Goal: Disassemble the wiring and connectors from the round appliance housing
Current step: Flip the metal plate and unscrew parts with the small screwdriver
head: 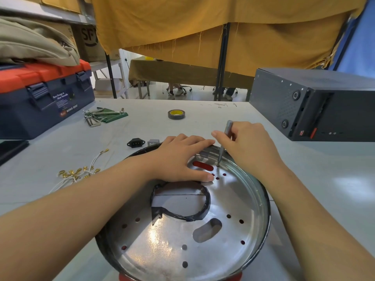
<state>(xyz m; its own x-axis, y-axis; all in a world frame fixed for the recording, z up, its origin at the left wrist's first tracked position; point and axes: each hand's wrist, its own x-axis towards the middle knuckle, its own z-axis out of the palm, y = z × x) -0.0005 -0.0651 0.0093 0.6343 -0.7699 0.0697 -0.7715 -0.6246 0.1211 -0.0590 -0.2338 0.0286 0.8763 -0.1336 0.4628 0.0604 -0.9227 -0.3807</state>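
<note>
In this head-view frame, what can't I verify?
- Screw type under the grey screwdriver tip: too small.
- What the left hand covers on the round metal housing: hidden by the palm.
- Housing's near rim: cut off by the bottom edge.
- Small print on the blue-and-orange toolbox: too blurred to read.

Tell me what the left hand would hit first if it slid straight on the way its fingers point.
Probably the screwdriver held by the right hand; the left hand fingertips already nearly reach it.

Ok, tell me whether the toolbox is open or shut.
Shut: the toolbox has its orange lid down, both front latches lie flat, and a folded beige cloth rests on top.
</note>
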